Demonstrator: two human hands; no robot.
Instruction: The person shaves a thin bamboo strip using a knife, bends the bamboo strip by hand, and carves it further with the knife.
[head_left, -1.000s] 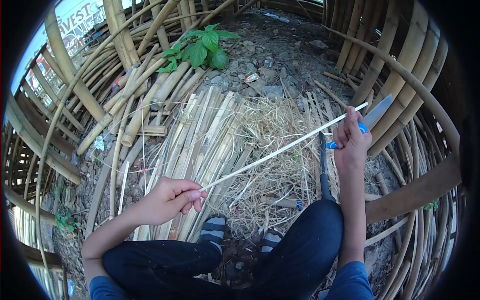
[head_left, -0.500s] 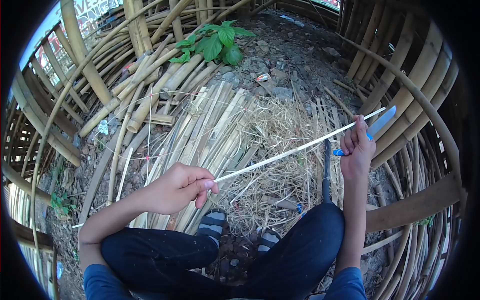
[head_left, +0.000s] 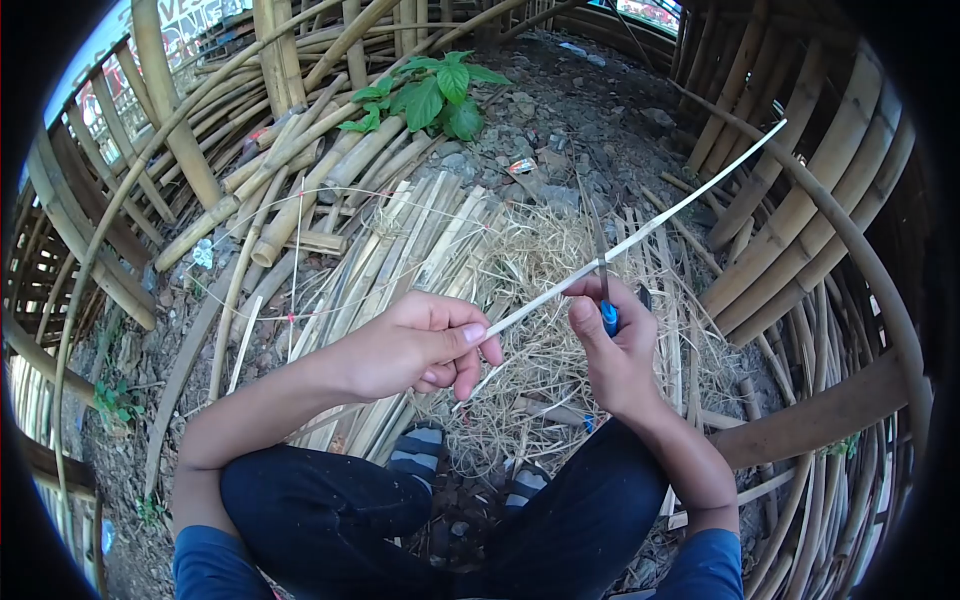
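A thin pale bamboo strip slants up to the right across the middle of the view. My left hand pinches it near its lower end between thumb and fingers. My right hand is closed round the blue handle of a knife. The knife's narrow blade points away from me, seen nearly edge-on, and crosses the strip just beyond my right fingers. Whether the blade cuts into the strip cannot be made out. Beneath both hands lies a heap of curly bamboo shavings.
Split bamboo slats lie on the ground at centre left. Bamboo poles are piled behind them beside a green leafy plant. A slatted bamboo fence stands on the right. My knees are drawn up below the hands.
My right hand has come down and left along the strip, turning the knife from pointing right to pointing away. My left hand has shifted right, and the strip's far end has risen.
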